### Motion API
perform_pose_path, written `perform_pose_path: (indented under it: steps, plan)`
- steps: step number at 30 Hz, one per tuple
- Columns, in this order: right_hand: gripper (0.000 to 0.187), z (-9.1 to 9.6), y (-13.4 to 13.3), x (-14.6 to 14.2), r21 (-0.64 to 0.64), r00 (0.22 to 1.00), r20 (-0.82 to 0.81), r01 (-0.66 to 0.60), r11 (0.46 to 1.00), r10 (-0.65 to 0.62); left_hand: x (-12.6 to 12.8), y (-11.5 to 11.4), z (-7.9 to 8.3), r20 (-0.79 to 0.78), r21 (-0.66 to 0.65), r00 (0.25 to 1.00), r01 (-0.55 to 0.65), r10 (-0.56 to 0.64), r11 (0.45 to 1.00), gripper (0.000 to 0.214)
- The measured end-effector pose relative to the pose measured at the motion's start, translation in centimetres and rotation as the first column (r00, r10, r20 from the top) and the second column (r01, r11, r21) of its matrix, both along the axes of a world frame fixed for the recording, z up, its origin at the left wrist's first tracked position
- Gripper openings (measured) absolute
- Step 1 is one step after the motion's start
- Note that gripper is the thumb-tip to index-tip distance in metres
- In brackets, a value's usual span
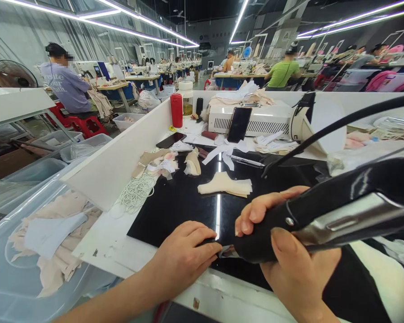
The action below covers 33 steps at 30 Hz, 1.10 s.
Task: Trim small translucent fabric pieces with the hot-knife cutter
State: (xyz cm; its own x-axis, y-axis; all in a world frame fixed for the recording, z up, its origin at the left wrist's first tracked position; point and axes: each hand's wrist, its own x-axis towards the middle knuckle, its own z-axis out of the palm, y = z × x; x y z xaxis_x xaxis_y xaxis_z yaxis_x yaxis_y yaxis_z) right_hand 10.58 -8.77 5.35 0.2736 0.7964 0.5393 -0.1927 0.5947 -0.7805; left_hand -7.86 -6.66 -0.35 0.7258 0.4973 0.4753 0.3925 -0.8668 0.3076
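My right hand [296, 255] is wrapped round a large black hand-held tool [350, 206] with a long silvery lever along its side. The tool's metal tip [229, 251] points left, right by the fingertips of my left hand [185, 251]. My left fingers are pressed together at the front edge of the black board [175, 211]; something dark shows between them, but I cannot make it out. Just beyond my hands lies a stack of cream fabric pieces [225, 184]. Several small beige pieces [192, 162] lie farther left, beside a heap of white elastic loops [139, 193].
A white machine [252, 117] stands at the back, with a phone [239, 124] leaning on it. Tweezers [245, 160] lie before it. A thick black cable [330, 128] arches overhead on the right. A clear bin [6, 278] with fabric is at left. Other people sit at sewing machines beyond.
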Motion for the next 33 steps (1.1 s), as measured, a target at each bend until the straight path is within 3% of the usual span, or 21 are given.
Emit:
perform_pose_path:
  steps: [4,9,12,16,22,33]
  plan:
    - [0.035,1.4,0.1,1.2,-0.007,0.991,-0.062,0.121,0.993,-0.121,-0.2,0.8,0.7,-0.052,-0.037,0.997,0.059,-0.060,0.998,0.020]
    - [0.048,2.6,0.5,3.1,-0.048,0.958,-0.126,0.253,0.966,-0.257,1.4,4.4,2.2,-0.130,-0.075,0.963,0.226,-0.234,0.971,0.021]
    - [0.048,2.4,0.6,3.7,-0.065,0.946,-0.137,0.286,0.956,-0.293,2.8,6.6,2.7,-0.155,-0.192,0.910,0.353,-0.384,0.916,0.036]
    - [0.045,1.8,0.7,3.8,-0.038,0.947,-0.124,0.295,0.955,-0.297,4.0,7.9,2.6,-0.161,-0.383,0.853,0.411,-0.497,0.827,0.050]
    - [0.041,1.1,1.1,3.7,-0.020,0.954,-0.085,0.288,0.957,-0.289,4.1,8.0,2.3,-0.166,-0.498,0.832,0.392,-0.529,0.774,0.059]
    - [0.045,0.6,1.4,3.4,-0.062,0.948,-0.093,0.301,0.952,-0.306,4.3,7.3,2.0,-0.091,-0.519,0.858,0.392,-0.505,0.760,0.071]
